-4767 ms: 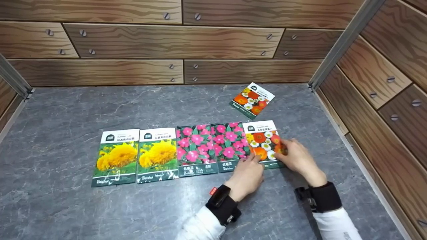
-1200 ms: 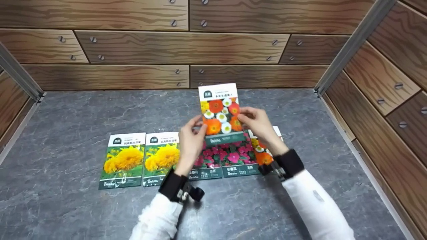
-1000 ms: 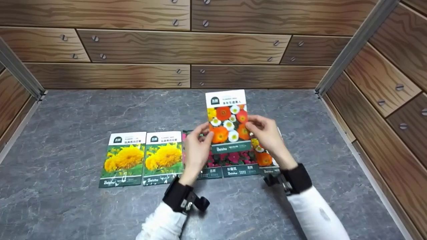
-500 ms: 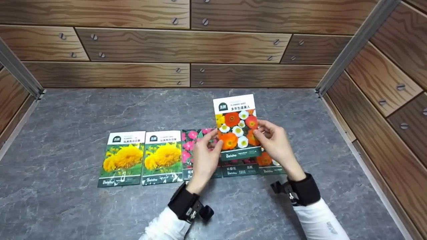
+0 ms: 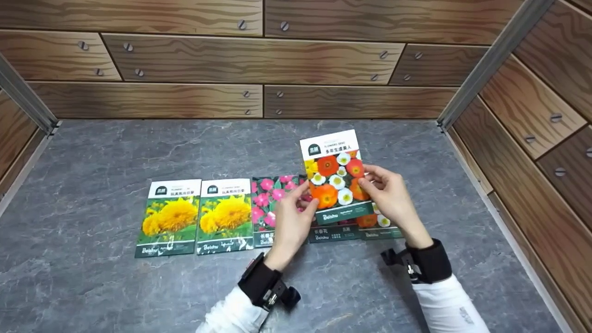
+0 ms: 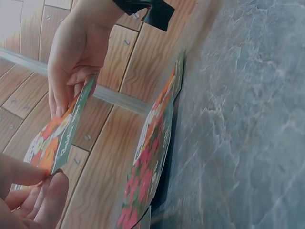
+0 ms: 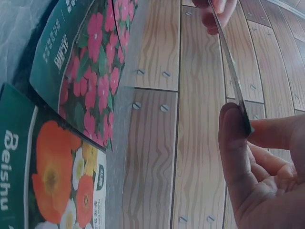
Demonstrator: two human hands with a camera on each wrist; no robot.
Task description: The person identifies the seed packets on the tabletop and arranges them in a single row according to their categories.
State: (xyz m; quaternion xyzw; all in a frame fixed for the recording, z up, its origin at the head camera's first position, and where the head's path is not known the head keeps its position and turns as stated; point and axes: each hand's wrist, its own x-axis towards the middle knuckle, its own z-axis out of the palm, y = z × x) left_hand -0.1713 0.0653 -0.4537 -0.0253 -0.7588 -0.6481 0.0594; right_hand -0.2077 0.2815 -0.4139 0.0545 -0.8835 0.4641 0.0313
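Note:
Both hands hold up a poppy seed packet [image 5: 336,178] with orange, white and yellow flowers, clear of the table. My left hand [image 5: 293,219] pinches its left edge between thumb and fingers. On the opposite edge, my right hand [image 5: 391,196] pinches the packet the same way. The right wrist view shows that packet edge-on, thin, above the row. Beneath it, a second poppy packet [image 5: 381,222] lies at the row's right end, partly covered. Two pink-flower packets lie beside it; the left one [image 5: 268,201] shows more, the right one [image 5: 335,232] mostly its green bottom strip.
Two yellow sunflower packets, the outer one [image 5: 169,217] and the inner one [image 5: 225,217], continue the row to the left. All lie on a grey marbled tabletop [image 5: 92,286]. Wood-patterned panels form the back wall [image 5: 185,99] and right wall [image 5: 490,148].
The loose poppy packet from the back right was picked up and is now in both hands. Over the last second, the hands carried it rightward and slightly lower, toward the row's right end.

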